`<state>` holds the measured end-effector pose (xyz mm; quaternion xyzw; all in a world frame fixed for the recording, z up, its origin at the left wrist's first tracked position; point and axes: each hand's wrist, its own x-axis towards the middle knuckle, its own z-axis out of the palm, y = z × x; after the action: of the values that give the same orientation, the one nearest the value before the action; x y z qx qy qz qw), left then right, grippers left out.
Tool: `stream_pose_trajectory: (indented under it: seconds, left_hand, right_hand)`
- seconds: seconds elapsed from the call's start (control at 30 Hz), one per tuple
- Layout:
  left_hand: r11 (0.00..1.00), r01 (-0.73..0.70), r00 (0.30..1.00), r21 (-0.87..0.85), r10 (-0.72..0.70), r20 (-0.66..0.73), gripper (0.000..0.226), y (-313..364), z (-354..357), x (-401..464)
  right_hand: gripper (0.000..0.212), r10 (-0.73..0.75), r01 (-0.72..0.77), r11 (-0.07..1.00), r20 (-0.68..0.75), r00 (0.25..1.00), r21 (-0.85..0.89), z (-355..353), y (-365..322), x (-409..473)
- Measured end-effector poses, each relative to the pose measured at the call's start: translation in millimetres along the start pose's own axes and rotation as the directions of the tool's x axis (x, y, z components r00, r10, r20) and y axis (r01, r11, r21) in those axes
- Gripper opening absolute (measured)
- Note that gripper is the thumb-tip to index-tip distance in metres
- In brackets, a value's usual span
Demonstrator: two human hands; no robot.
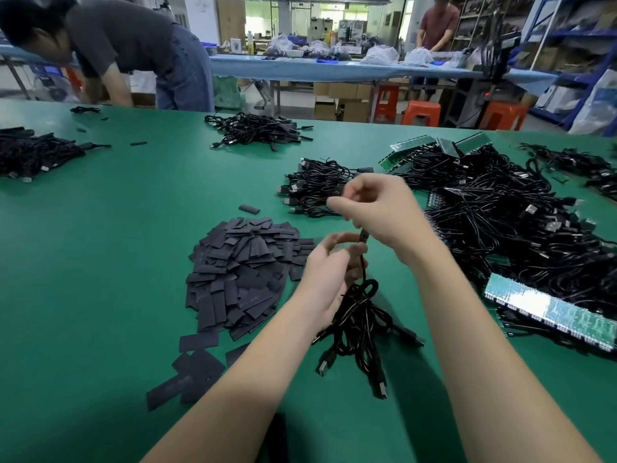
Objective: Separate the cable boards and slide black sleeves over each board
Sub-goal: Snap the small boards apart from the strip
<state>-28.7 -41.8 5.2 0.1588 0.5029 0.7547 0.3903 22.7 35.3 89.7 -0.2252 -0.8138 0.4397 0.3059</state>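
Hands meet above the green table point(117, 228), both busy with one bundle of black cables point(359, 315). The left hand point(329, 272) has its fingers curled round the bundle's upper strands, and the loops and USB plugs hang down from it onto the table. The right hand point(377, 212), raised just above it, pinches something small at the top of a cable; motion blur hides what exactly sits between those fingertips. Just left of the hands lies a heap of flat black sleeves point(243, 272), a few strays scattered toward the near edge. To the right sprawls a big tangle of cables point(500, 222) with green board strips point(547, 312) still joined in rows. More cable piles point(260, 130) sit farther back. Across the table a person in a grey shirt point(127, 38) bends over.
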Motion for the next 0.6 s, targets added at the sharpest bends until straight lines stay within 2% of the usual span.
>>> stream_pose_trajectory:
  seconds: [0.07,0.17,0.37,0.5,0.6]
  left_hand:
    - [0.998,0.018,1.0,-0.057,-0.017,0.021,0.017,1.4,-3.0,-0.8]
    - [0.994,0.05,0.998,-0.101,-0.047,0.033,0.011,6.2,-7.2,-1.0]
    - [0.983,0.111,0.993,-0.148,-0.103,0.066,0.008,9.6,-10.0,-3.9]
    - [0.989,0.119,0.989,-0.088,-0.11,0.102,0.012,11.8,-9.5,-5.7]
    - [0.99,0.131,0.983,-0.043,-0.124,0.137,0.008,15.2,-8.8,-9.5]
  right_hand:
    - [0.019,0.053,-0.042,0.96,-0.032,0.998,0.277,-13.3,13.5,-7.8]
    - [0.014,0.156,-0.114,0.863,-0.044,0.987,0.492,-23.1,31.4,-17.8]
    - [0.024,0.317,-0.199,0.668,-0.032,0.948,0.717,-24.7,56.0,-32.0]
    - [0.021,0.292,-0.187,0.643,-0.012,0.956,0.743,-18.6,62.3,-36.1]
    - [0.032,0.266,-0.15,0.624,-0.028,0.963,0.767,-20.3,62.6,-35.1]
